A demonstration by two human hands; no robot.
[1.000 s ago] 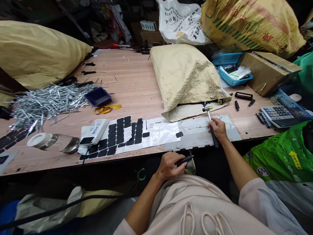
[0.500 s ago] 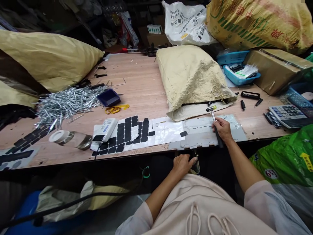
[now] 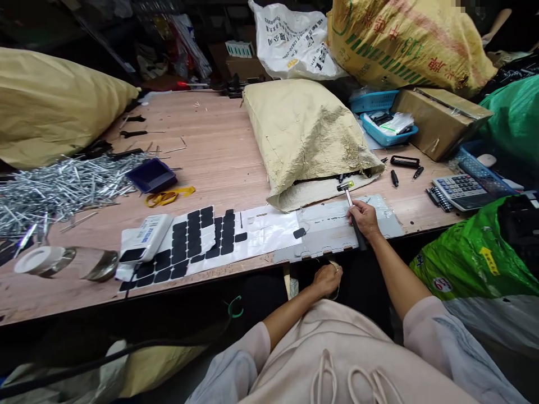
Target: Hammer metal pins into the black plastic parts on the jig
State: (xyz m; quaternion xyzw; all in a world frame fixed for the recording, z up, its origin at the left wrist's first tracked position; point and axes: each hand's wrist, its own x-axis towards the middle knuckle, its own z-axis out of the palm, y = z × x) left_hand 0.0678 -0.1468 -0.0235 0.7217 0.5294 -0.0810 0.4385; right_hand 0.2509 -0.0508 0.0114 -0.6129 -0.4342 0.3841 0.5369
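Observation:
My right hand (image 3: 364, 219) is closed round the black handle of a small hammer (image 3: 348, 194) whose metal head rests on a grey metal plate (image 3: 337, 233) at the table's front edge. One black pad (image 3: 298, 233) lies on that plate to the left of the hand. Below the table edge, my left hand (image 3: 327, 279) is curled at a pale bag (image 3: 334, 292) in my lap; what its fingers hold is hidden. A white sheet (image 3: 269, 227) with rows of black pads (image 3: 197, 241) stretches to the left.
A tan paper sack (image 3: 303, 132) lies open just behind the plate. Left are a pile of metal pins (image 3: 54, 188), a dark blue tray (image 3: 151, 175), yellow scissors (image 3: 168, 196), a tape roll (image 3: 63, 262) and a white device (image 3: 145, 238). Right are a calculator (image 3: 458, 189), blue baskets (image 3: 389, 132), a green bag (image 3: 475, 258).
My left hand held a black rod above my lap a second ago; it has since dropped lower to the pale bag and the rod is out of sight. My right hand stays on the hammer.

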